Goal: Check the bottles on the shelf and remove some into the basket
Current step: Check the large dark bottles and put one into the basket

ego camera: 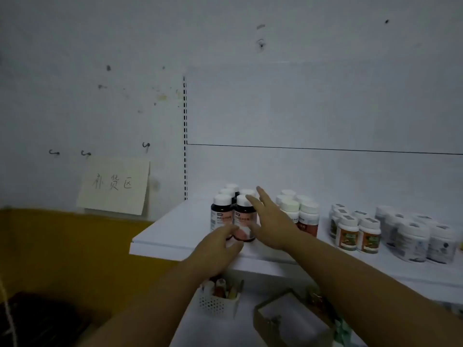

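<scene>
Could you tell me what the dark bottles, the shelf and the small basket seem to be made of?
Dark bottles: smooth dark bodies, white caps; probably plastic, possibly glass. Shelf: matte white, painted metal or laminate, unclear. Basket: white plastic, by its moulded grid of holes.

Handwritten paper note (114,185) on wall (75,71); 3 hooks (86,153) above it

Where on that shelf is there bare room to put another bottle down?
On the shelf, the left end, between its edge and the dark bottles, is bare. So is the front strip before the orange-label bottles. From there to the grey jars, clusters stand close.
</scene>
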